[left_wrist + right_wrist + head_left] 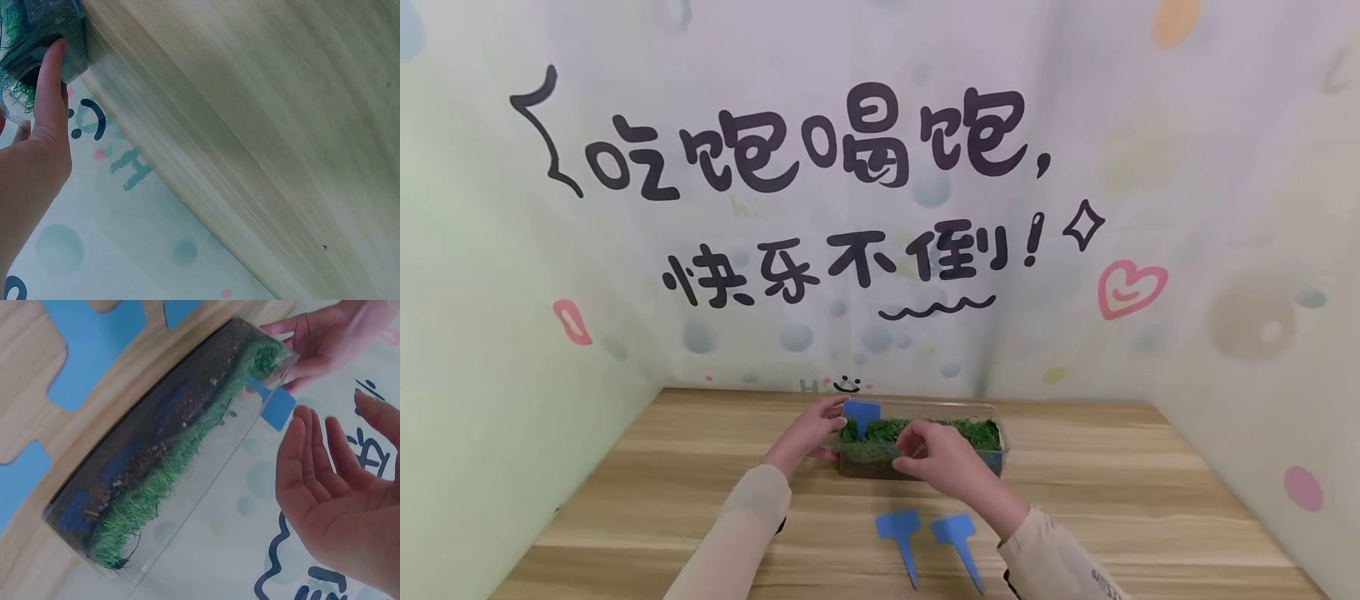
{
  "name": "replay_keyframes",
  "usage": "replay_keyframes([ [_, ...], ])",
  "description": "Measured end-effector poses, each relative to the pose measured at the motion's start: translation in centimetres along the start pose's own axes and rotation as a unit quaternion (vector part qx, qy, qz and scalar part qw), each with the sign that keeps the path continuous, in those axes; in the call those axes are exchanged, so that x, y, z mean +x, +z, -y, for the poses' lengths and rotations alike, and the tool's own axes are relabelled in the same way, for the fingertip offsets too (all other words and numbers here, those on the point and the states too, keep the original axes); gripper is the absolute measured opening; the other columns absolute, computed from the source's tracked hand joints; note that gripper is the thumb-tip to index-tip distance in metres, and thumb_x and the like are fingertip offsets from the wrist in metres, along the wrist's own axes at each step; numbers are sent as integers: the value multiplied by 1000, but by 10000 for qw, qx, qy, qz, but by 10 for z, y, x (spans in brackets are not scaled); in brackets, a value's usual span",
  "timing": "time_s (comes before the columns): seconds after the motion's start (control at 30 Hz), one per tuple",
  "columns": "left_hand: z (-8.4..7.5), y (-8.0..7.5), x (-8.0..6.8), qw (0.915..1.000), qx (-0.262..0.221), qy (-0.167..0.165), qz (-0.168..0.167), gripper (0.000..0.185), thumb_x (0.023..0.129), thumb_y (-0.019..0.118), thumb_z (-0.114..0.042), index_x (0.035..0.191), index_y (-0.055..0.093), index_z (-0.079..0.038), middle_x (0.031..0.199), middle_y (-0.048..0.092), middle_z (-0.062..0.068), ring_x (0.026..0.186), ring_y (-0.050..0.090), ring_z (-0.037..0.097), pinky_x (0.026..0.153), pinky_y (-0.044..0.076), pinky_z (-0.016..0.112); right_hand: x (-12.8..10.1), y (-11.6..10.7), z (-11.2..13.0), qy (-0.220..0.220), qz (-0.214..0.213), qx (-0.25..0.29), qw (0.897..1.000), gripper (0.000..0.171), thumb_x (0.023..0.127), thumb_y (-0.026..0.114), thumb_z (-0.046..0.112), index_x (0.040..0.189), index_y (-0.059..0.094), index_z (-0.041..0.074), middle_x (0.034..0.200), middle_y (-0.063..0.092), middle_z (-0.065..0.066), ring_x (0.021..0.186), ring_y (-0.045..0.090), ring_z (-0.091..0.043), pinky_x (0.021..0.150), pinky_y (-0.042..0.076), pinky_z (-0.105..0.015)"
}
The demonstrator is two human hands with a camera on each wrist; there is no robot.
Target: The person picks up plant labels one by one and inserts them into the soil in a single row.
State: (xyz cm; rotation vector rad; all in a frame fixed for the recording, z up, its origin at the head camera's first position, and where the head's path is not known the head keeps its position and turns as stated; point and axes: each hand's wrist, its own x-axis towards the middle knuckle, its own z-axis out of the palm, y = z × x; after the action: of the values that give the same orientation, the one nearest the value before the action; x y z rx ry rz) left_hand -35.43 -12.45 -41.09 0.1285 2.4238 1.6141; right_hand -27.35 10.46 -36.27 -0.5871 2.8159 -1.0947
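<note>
A clear plastic box [992, 457] with dark soil and green grass [970, 433] stands mid-table. One blue plant label [861, 414] is stuck upright in the grass at the box's left end. My left hand [820, 427] touches that left end with straight fingers [50, 81]. Over the box's front wall hovers my right hand [921, 448]; in the right wrist view its palm [325, 506] is bare and its fingers relaxed. Two more blue labels [900, 533] [957, 537] lie flat on the table in front of the box.
The wooden table [1112, 492] is closed in by printed walls [880, 208] at the back and on both sides. Bare wood stretches left and right of the box.
</note>
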Motion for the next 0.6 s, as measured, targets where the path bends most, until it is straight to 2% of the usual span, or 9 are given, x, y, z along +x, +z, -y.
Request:
replay_keyframes([
  [0.2, -1, 1, 0, 10000, 9, -25, 15, 54, 105, 46, -7, 157, 31, -10, 160, 31, 22, 143, 38, 45, 69, 62, 44, -11, 9, -5, 39, 735, -356, 9967, 11, 89, 75, 20, 85, 68, 14, 75, 64, 4, 66, 56, -11, 58, 45, -28],
  [0.43, 2, 1, 2, 10000, -18, -26, -17, 54, 105, 46, -7, 157, 32, -12, 161, 32, 21, 143, 38, 44, 67, 61, 42, -21, 19, -7, 442, 1098, -1034, 9876, 20, 86, 79, 26, 75, 67, 15, 69, 60, 5, 60, 53, -11, 54, 42, -28],
  [0.6, 5, 0, 2, 9999, -57, -73, -41, 54, 105, 46, -6, 157, 32, -13, 161, 31, 21, 143, 38, 44, 67, 62, 42, -25, 25, -5, 741, 1334, -1157, 9815, 26, 85, 79, 32, 70, 64, 16, 67, 59, 5, 57, 52, -12, 52, 39, -29],
])
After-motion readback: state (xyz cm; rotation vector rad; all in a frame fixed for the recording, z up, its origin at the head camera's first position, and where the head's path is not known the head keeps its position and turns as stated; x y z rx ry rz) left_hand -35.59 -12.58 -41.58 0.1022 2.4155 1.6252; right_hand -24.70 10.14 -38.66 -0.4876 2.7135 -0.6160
